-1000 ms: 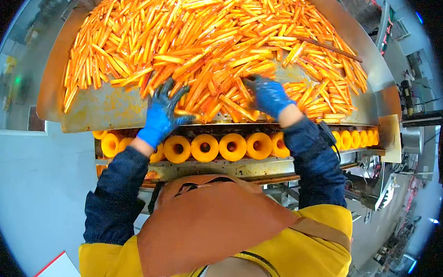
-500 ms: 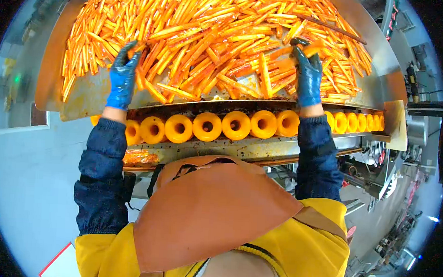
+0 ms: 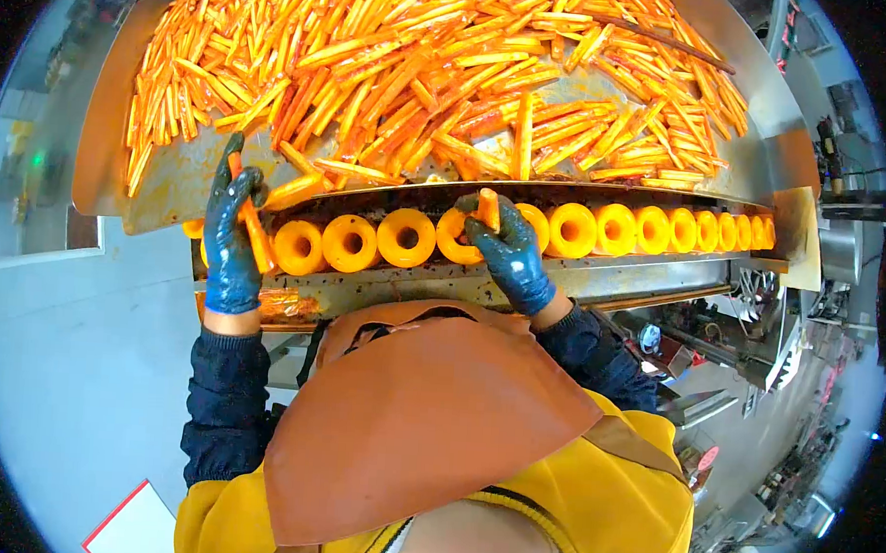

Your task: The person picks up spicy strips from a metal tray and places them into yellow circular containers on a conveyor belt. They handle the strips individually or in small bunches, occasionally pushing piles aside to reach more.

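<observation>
My left hand (image 3: 233, 230), in a blue glove smeared dark, is closed on orange sticks (image 3: 256, 237) at the left of the tray's front edge. My right hand (image 3: 507, 250), gloved the same way, grips an orange stick (image 3: 489, 209) that points up, above the row of orange rings. A large heap of glossy orange sticks (image 3: 393, 84) covers much of the metal tray (image 3: 193, 178). One stick (image 3: 297, 191) lies over the front edge, just right of my left hand.
A row of orange funnel-like rings (image 3: 406, 238) runs along the front of the tray. Below it is a metal ledge (image 3: 393, 282) with an orange-stained patch (image 3: 286, 306) at its left. A thin brown rod (image 3: 666, 43) lies on the heap. Equipment stands at the right.
Both hands have drawn back from the heap toward my body. The right hand has moved left and down to the rings with a stick, and the left hand has come down with sticks.
</observation>
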{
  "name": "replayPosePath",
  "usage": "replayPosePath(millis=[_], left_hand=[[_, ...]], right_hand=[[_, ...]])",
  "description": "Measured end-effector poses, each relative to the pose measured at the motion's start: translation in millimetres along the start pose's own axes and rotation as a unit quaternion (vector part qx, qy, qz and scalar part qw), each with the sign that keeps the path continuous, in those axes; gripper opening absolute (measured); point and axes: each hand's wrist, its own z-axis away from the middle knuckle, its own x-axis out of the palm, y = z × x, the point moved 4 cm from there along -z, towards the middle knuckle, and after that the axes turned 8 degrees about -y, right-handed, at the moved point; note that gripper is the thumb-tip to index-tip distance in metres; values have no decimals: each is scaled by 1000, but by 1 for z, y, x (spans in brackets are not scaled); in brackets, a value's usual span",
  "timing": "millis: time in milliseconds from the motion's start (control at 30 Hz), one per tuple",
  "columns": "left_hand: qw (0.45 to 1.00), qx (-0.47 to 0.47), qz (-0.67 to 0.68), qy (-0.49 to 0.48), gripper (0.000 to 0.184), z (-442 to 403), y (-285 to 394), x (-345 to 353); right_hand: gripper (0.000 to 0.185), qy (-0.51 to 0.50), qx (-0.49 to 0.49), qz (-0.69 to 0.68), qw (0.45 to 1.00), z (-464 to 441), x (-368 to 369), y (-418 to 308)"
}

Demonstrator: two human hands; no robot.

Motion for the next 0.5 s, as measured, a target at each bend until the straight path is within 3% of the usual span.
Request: replayPosePath(millis=[33,133,167,200,300,367,400,467,500], left_hand=[[998,-4,37,-55,54,1,-6,-9],[996,-55,24,-62,56,22,-9,3],[996,-78,-1,-50,55,25,-16,10],[995,-80,-59,-22,54,29,-28,8],[986,-143,4,-89,51,29,-67,20],[974,-179,1,-136,48,30,-75,33],[977,-131,-68,-154,48,31,-71,39],[971,-204,16,-126,48,32,-72,46],[971,-203,18,-125,48,31,-69,46]], right_hand=[[34,9,-6,-31,999,-1,2,-12],[32,-20,-74,1,997,-8,12,-29],[30,-23,-35,-61,997,-10,23,-30],[30,-45,-76,109,990,-13,26,-22],[32,-76,-28,121,989,-16,39,12],[34,0,-31,164,986,-12,28,19],[27,27,-201,360,911,-8,23,5],[18,18,-87,388,917,-10,14,-9],[18,17,-88,389,917,-10,12,-15]])
